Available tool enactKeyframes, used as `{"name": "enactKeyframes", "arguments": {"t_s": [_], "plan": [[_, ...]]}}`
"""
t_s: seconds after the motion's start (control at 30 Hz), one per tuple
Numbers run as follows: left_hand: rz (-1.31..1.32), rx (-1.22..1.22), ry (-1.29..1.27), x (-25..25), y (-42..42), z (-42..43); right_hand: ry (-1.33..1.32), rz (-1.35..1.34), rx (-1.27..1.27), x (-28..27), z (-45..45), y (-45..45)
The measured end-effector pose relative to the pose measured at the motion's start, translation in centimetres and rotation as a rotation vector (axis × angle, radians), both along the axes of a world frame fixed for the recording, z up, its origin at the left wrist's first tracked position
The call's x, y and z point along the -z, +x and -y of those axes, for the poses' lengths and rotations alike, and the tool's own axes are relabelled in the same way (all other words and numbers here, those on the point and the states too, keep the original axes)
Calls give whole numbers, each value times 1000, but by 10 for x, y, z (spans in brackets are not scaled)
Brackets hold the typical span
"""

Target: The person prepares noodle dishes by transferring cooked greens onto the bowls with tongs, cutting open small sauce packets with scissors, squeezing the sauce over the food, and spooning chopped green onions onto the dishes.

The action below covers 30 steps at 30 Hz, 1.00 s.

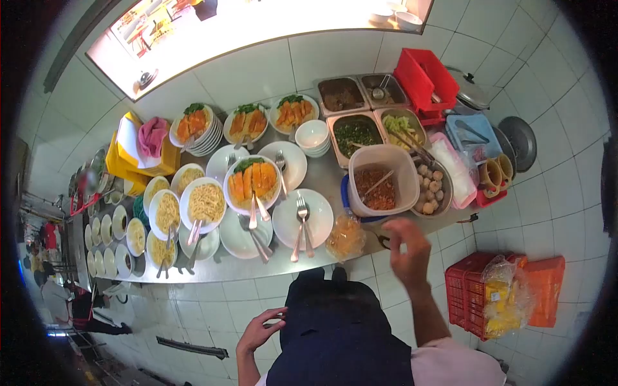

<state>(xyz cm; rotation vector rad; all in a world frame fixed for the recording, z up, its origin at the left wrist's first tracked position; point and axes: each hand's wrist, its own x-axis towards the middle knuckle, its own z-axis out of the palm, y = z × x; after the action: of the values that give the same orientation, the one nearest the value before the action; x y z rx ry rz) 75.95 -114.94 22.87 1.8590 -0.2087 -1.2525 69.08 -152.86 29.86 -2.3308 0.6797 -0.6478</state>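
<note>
My left hand (261,331) hangs beside the dark apron (344,321), its fingers loosely apart and holding nothing. Over the counter's front edge is my right hand (409,249), fingers loosely bent and apart, with nothing visible in them. Just beyond it stand a clear plastic tub of minced topping (380,193) and a bowl of meatballs (430,186). To its left lies a clear plastic bag of orange-brown food (346,238). A white plate (315,219) with a fork and spoon is nearby. Left of that, a bowl of sliced fried cutlet and greens (253,183) has cutlery in it.
Several noodle bowls (206,202) crowd the steel counter's left side. Metal trays of condiments (355,134) stand at the back, beside red bins (421,77). Red crates (467,289) sit on the floor at right. Another person (84,312) is at far left.
</note>
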Motion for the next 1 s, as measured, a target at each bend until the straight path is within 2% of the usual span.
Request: {"name": "enactKeyframes", "arguments": {"t_s": [0.03, 0.1, 0.13, 0.17, 0.2, 0.27, 0.33, 0.43, 0.5, 0.57, 0.6, 0.67, 0.7, 0.77, 0.9, 0.93, 0.97, 1.0], "plan": [[2, 6, -10, -14, 12, 16, -105, 69, -13, -12, 17, 18], [118, 151, -312, -32, 39, 51, -151, 51, -87, -30, 59, 70], [131, 150, -329, -39, 54, 68, -133, 88, -72, -33, 79, 101], [167, 218, -408, -45, 69, 86, -115, 123, -58, -28, 102, 135], [196, 286, -483, -49, 83, 102, -144, 58, -147, -10, 136, 170], [214, 321, -510, -56, 112, 131, -175, -20, -237, 31, 171, 221], [284, 391, -505, -60, 138, 159, -336, -994, -495, 52, 179, 258], [281, 335, -625, -60, 165, 188, -465, -992, -397, 82, 174, 256], [284, 331, -619, -53, 174, 200, -465, -934, -399, 93, 186, 256], [315, 400, -582, -46, 183, 209, -224, -909, -392, 70, 192, 264], [316, 389, -579, -44, 186, 213, -228, -911, -403, 72, 198, 269], [304, 452, -595, -41, 184, 216, -514, -787, -429, 82, 201, 270], [296, 444, -585, -44, 182, 215, -505, -790, -442, 86, 202, 267], [227, 436, -535, -59, 180, 208, -523, -884, -675, 76, 195, 261], [131, 374, -588, -69, 169, 156, -462, -926, -777, 78, 216, 248], [122, 366, -614, -66, 162, 130, -259, -892, -721, 73, 224, 243], [-109, 179, -530, -62, 146, 100, -60, -854, -664, 68, 232, 240], [-337, -8, -441, -56, 127, 66, -63, -851, -677, 61, 238, 237]]}}
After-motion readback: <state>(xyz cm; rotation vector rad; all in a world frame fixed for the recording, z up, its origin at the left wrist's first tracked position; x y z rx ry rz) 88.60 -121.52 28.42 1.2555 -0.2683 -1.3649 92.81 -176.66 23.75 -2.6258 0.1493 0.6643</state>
